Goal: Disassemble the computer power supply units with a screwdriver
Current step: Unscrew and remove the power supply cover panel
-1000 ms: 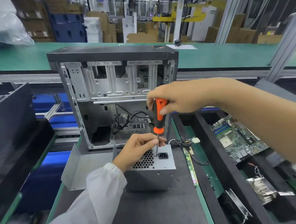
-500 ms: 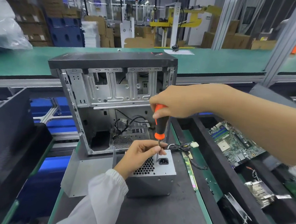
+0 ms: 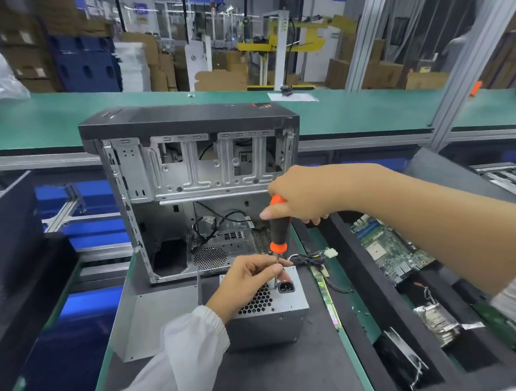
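The power supply unit (image 3: pixel 268 313), a boxy grey sheet-metal housing with a honeycomb vent grille and a black mains socket on its top face, sits on the dark desk (image 3: pixel 283 380) just in front of the open computer case (image 3: pixel 187 190), so it looks already taken out of the case, though its own shell appears closed and the opening work seems barely begun. The right hand (image 3: pixel 301 195) wraps its fingers round the orange-and-black handle of the screwdriver (image 3: pixel 279 227), which stands nearly upright with its thin steel shaft coming down beside the socket; the tip itself is too small to make out. The left hand (image 3: pixel 246 281) rests on the unit's top, its fingers pinching the shaft low down to guide it. A bundle of black wires (image 3: pixel 310 260) ending in a white plug trails from the unit's far side. A green motherboard (image 3: pixel 390 250) lies in the black tray on the right.
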